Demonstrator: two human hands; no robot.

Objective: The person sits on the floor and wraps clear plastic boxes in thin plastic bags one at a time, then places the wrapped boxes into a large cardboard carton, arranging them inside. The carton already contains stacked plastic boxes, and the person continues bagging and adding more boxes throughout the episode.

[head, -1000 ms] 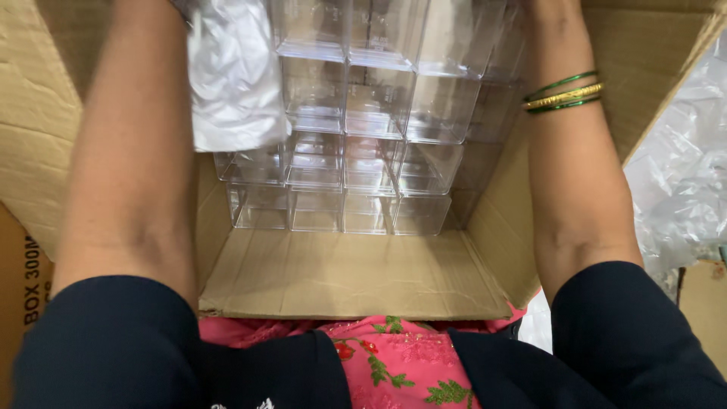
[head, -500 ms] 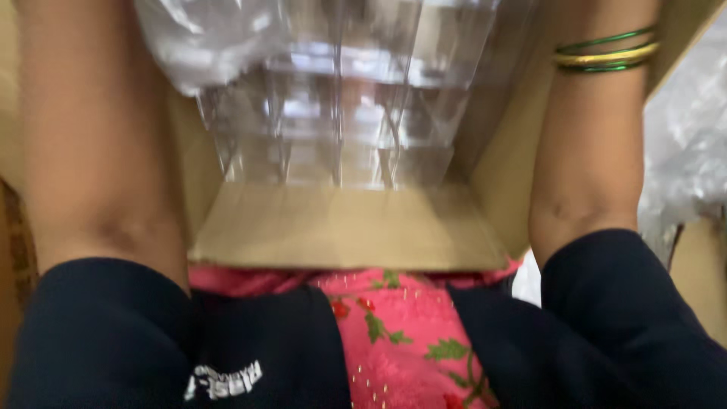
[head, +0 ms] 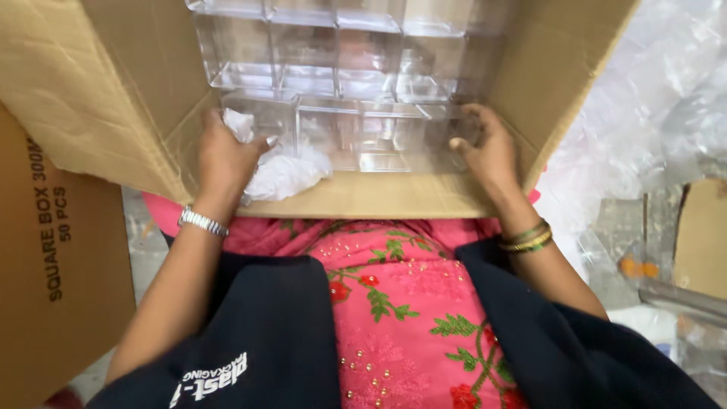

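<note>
An open cardboard carton (head: pixel 106 91) lies tipped toward me, packed with rows of clear square plastic boxes (head: pixel 333 53). My left hand (head: pixel 223 159) grips the left end of the nearest row of clear boxes (head: pixel 363 136) together with a crumpled white plastic sheet (head: pixel 284 170). My right hand (head: pixel 488 148) holds the right end of that same row, fingers curled over its edge. Both hands sit just inside the carton's lower flap (head: pixel 379 197).
Another brown carton (head: pixel 53 265) stands at the left. Heaps of clear plastic wrap (head: pixel 651 98) lie at the right, with a cardboard piece (head: pixel 700 235) beyond them. My lap in pink cloth (head: pixel 394 303) is below the carton.
My arms have drawn back from deep inside the carton, so both hands now show at its front. They have closed on the nearest row of clear boxes.
</note>
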